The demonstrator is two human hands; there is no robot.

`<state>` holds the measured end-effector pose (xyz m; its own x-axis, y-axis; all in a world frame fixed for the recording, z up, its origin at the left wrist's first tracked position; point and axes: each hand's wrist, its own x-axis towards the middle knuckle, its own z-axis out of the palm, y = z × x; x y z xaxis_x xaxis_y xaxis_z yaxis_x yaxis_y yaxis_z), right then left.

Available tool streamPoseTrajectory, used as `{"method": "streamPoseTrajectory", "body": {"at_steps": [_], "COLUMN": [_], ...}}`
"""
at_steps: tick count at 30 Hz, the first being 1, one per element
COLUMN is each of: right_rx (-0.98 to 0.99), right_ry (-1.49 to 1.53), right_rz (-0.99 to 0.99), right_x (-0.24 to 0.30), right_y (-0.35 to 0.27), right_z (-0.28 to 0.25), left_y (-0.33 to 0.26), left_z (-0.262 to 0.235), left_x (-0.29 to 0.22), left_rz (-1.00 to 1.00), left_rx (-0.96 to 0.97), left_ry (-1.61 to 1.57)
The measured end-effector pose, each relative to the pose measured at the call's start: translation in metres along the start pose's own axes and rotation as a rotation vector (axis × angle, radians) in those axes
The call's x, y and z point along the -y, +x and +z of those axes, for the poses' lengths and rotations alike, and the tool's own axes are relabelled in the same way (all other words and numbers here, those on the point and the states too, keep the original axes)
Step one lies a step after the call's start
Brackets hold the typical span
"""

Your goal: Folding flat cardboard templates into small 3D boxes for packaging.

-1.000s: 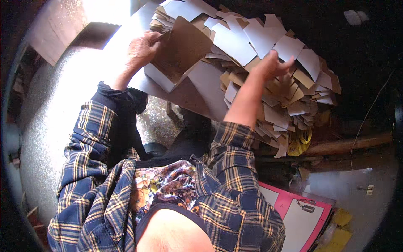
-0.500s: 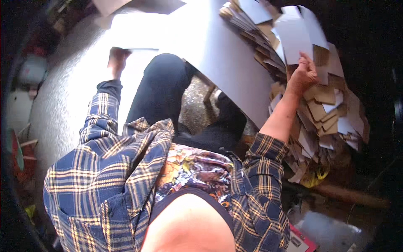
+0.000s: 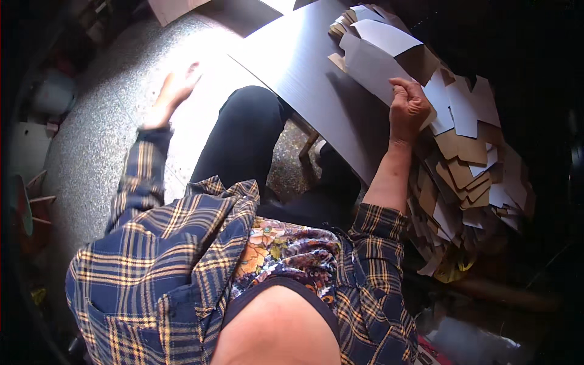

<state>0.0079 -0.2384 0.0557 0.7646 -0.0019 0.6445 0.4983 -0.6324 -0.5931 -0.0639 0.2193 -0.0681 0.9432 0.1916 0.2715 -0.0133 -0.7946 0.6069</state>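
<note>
My right hand [image 3: 409,111] is closed on the near edge of a white carton [image 3: 372,64], thumb and fingers pinching it over the right side of the table. This carton is partly opened out, and its brown inside shows at the far right end. Right behind and beside the hand lies a heaped pile of flattened cartons [image 3: 465,146], white outside and brown inside. My left hand [image 3: 177,88] hangs over the brightly lit floor, left of my knee. Its fingers are stretched out and nothing is in them.
A smooth grey-white tabletop [image 3: 304,55] slants across in front of my knees. Speckled flooring [image 3: 91,140] spreads to the left. A brown cardboard piece [image 3: 175,8] shows at the far edge. A green and red-brown stool-like object [image 3: 30,207] stands far left.
My left hand has let go of a bright white piece and opened. The right hand has moved left and nearer, drawing a carton off the pile over the table.
</note>
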Motion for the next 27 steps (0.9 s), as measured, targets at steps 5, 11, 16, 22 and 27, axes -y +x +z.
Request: {"method": "streamPoseTrajectory", "body": {"at_steps": [5,11,16,22,27], "right_rx": [-0.005,0.205,0.312,0.244,0.214], "right_ry": [-0.077,-0.202,-0.187,-0.206,-0.121], "right_rz": [-0.38,-0.474,-0.41,-0.365,-0.199], "right_x": [0.008,0.031,0.024,0.02,-0.004], "right_y": [0.007,0.008,0.003,0.003,-0.008], "right_z": [0.007,-0.007,-0.01,-0.002,0.004], "left_y": [0.092,0.123,0.121,0.125,0.135], "left_z": [0.011,0.107,0.118,0.129,0.139], "left_x": [-0.251,-0.289,-0.279,-0.265,-0.256], "left_rz": [0.56,0.447,0.377,0.411,0.464], "left_rx": [-0.118,0.122,0.44,0.267,0.281], "left_ry": [-0.318,-0.205,-0.396,-0.282,-0.353]}}
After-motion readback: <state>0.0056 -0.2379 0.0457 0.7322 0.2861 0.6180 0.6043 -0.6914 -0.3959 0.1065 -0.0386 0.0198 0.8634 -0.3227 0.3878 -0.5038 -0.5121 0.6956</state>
